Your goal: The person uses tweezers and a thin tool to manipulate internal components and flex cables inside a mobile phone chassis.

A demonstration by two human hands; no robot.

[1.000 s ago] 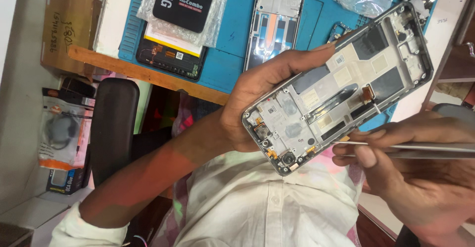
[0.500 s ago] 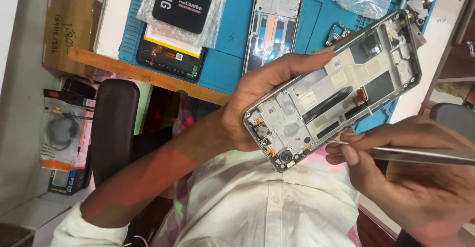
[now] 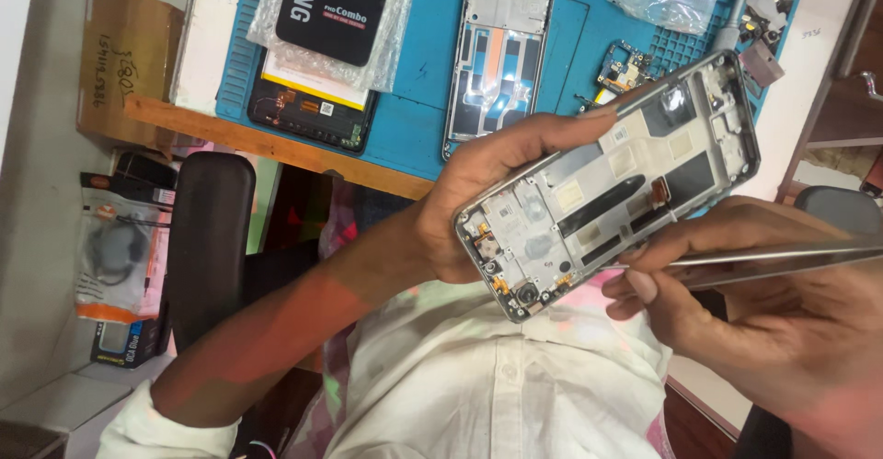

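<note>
Black box (image 3: 333,4) — bubble-wrapped, on mat (image 3: 414,100)

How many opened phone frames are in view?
2: one grey metal phone frame held in the left hand; one silver frame lying on the blue mat. Others may be hidden.

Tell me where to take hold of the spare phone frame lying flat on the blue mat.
Probably grip the phone frame across its two long side rails near mid-length, coming straight down from above. It lies flat and open-side up on the blue mat, with clear mat beside both long edges; the thin inner parts look fragile.
</note>
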